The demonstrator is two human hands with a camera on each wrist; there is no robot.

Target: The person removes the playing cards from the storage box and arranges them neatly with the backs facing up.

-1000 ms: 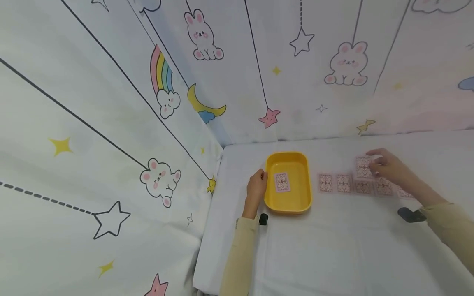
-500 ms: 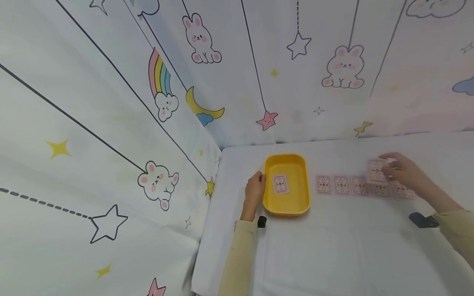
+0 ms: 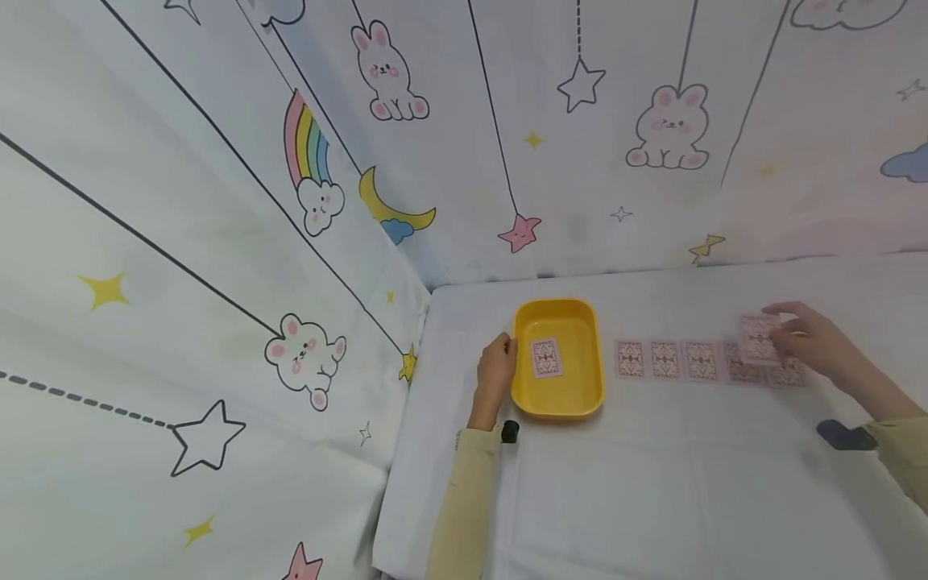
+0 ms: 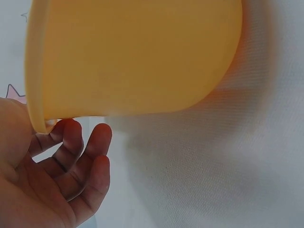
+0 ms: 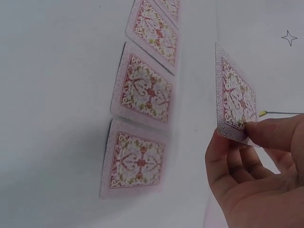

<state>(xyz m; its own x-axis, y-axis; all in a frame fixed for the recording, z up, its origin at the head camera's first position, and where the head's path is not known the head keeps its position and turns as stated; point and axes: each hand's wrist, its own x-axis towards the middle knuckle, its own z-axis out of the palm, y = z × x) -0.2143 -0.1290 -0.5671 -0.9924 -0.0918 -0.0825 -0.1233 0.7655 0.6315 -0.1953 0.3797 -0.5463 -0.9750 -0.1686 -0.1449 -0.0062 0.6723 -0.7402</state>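
Note:
My left hand (image 3: 497,364) grips the left rim of a yellow plastic tray (image 3: 557,409). In the left wrist view the fingers (image 4: 99,142) curl beneath the tray's rim, against its outer wall. One playing card (image 3: 547,358) lies face down inside the tray. My right hand (image 3: 815,338) pinches another playing card (image 5: 236,97) between thumb and fingers, its patterned back showing. That card is held up above the right end of a row of several face-down cards (image 3: 664,360) on the white cloth. It partly covers the last two in the head view.
A white cloth (image 3: 616,499) covers the table. Printed curtains with bunnies and stars hang behind it and along the left side. Dark wrist-camera parts (image 3: 511,432) show near both sleeves.
My right hand has moved rightward along the card row, still pinching its card. The left hand stays on the tray's rim. The head view has shifted slightly.

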